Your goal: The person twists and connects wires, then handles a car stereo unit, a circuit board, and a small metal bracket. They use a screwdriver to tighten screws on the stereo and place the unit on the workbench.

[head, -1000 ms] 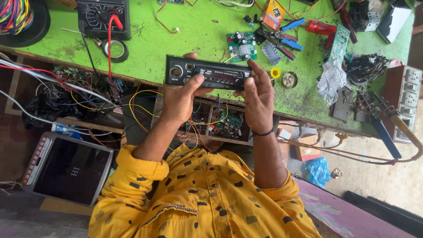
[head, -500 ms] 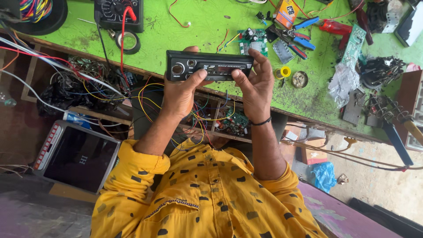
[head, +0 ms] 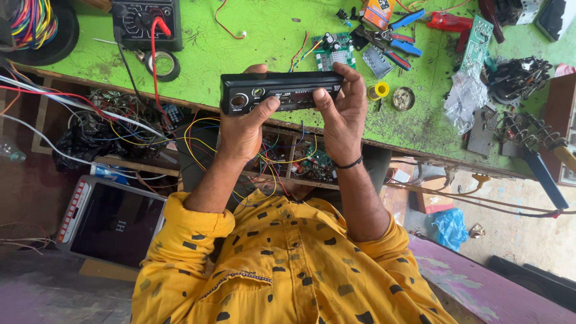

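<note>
A black car stereo front unit [head: 282,93] with a round knob at its left end is held level over the near edge of the green workbench [head: 270,27]. My left hand [head: 243,129] grips its left end, thumb on the face beside the knob. My right hand [head: 342,114] grips its right end, fingers curled over the top and thumb on the face. A black band circles my right wrist. Both arms wear yellow patterned sleeves.
On the bench lie a black multimeter [head: 147,21] with a red lead, a tape roll [head: 162,65], a small circuit board [head: 333,51], blue-handled pliers [head: 402,36] and scattered parts. Tangled wires [head: 120,120] fill the shelf below. A flat screen device [head: 111,219] lies lower left.
Both hands keep the same grip on the stereo. It has stayed close to the bench edge while the view shifted slightly.
</note>
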Motion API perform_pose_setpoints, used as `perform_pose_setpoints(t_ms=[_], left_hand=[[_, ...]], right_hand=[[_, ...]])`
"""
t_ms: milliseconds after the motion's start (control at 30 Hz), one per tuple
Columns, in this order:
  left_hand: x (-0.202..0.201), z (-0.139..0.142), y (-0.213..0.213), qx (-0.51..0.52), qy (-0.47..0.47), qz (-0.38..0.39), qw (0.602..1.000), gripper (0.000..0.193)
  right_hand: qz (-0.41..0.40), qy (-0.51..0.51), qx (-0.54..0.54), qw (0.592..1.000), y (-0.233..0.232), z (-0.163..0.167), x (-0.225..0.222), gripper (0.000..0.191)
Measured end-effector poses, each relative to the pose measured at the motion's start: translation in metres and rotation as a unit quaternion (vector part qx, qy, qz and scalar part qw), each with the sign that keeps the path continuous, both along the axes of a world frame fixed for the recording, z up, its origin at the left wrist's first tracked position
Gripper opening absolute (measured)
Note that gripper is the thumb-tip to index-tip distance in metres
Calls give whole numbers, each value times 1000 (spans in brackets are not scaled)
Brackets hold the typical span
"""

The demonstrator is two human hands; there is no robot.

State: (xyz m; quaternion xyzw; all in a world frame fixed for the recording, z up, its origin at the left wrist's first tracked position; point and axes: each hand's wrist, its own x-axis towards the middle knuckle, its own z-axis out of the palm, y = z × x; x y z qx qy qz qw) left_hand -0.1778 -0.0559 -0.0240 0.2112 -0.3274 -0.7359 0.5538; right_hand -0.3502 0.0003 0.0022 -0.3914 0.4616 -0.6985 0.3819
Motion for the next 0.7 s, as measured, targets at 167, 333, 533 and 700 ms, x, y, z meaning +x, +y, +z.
perform_pose_setpoints(t_ms=[167, 333, 533, 700], left_hand=[[-6, -2, -2, 16, 15, 27, 999, 53], [-9, -4, -1, -18, -15, 87, 996, 48], [-1, 2, 1, -40, -58, 46, 996, 56], [41, 17, -10, -127, -2, -266, 956, 94]], right_hand=[[-39, 31, -13, 999, -2, -1, 2, 49], [-29, -11, 22, 999, -3, 0, 6, 42], [56, -97, 13, 994, -18, -1, -18, 34], [111, -52, -14, 992, -34, 7, -52, 35]])
